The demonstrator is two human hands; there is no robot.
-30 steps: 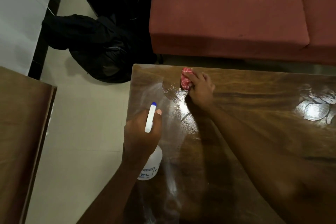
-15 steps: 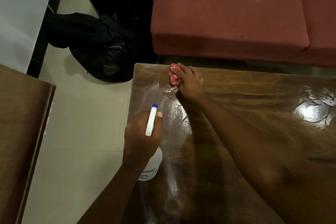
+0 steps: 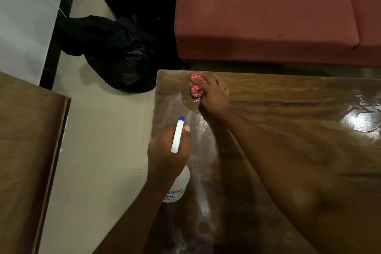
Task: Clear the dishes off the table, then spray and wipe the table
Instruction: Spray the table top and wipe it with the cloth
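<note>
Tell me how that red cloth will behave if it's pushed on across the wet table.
The cloth looks soft and floppy: it is bunched under the right hand, so it will likely crumple rather than hold shape. It probably slides easily, since the table is glossy with spray streaks. It seems light.

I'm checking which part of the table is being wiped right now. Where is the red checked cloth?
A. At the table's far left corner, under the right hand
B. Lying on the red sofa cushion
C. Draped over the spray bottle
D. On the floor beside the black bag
A: the red checked cloth is pressed under the right hand on the table, near its far left corner.
</note>
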